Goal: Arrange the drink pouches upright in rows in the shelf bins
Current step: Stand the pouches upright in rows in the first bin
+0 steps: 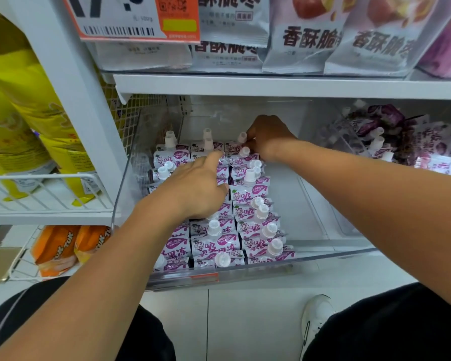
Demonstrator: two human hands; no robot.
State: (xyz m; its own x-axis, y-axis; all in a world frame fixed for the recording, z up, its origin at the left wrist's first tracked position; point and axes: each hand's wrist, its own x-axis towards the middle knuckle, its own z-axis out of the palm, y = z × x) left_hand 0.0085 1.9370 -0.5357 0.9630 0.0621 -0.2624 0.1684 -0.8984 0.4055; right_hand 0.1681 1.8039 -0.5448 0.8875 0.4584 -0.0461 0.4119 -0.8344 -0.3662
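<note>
Pouches (220,217) in bin (310,259) — left hand (195,188) flat, steadying rows; right hand (267,138) pinching rear pouch (241,145) to keep it upright.

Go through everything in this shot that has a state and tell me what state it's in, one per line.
Left hand: fingers extended, resting on the middle pouch rows.
Right hand: pinching a cap at the back of the right row.
Pouches in the clear bin: upright, capped, in rows.
Clear bin's right part: unfilled.
Pouches in the right bin: a jumbled pile.
</note>
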